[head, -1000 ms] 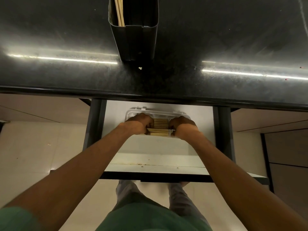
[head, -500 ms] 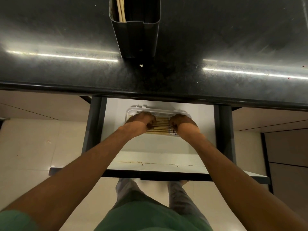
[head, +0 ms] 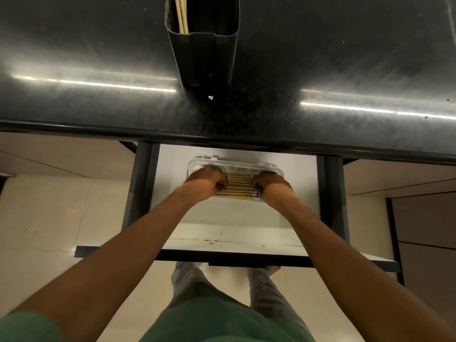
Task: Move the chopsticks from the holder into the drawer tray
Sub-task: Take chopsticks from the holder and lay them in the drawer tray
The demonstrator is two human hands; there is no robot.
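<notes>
Several pale wooden chopsticks [head: 238, 185] lie side by side in a clear plastic tray [head: 237, 164] at the back of the open white drawer [head: 234, 215]. My left hand [head: 206, 182] grips their left ends with curled fingers. My right hand [head: 269, 183] grips their right ends the same way. On the black countertop above stands a dark rectangular holder [head: 204, 53] with a few chopsticks [head: 182, 16] leaning in its left side.
The black countertop [head: 320, 58] overhangs the drawer's back. Dark drawer side rails [head: 140, 183] run left and right. The drawer's black front edge [head: 246, 259] is toward me. Pale tiled floor [head: 49, 218] and my legs lie below.
Both hands have lowered the bundle of chopsticks a little further back into the tray, with the same grip on the ends.
</notes>
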